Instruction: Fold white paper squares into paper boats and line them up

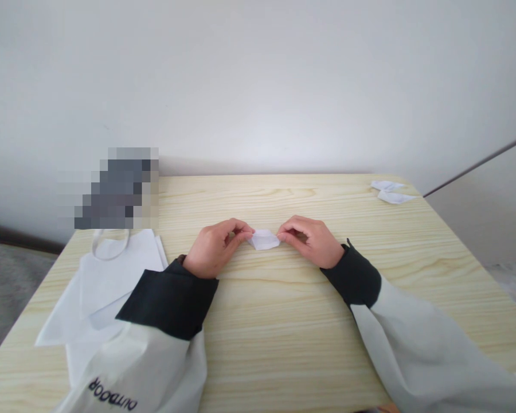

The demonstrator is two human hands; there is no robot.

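A small folded piece of white paper (pixel 265 239) is stretched between my two hands over the middle of the table. My left hand (pixel 217 245) pinches its left end between thumb and forefinger. On the other side, the thumb and fingertips of my right hand (pixel 312 238) close on its right end. The tips of the paper are hidden by my fingers.
Loose white sheets (pixel 107 281) lie at the left, partly under my left sleeve, with a white ring-shaped roll (pixel 110 244) on them. A blurred dark object (pixel 116 192) is behind. Two folded white papers (pixel 393 192) rest at the table's (pixel 275 344) back right corner, near the wall (pixel 262 86).
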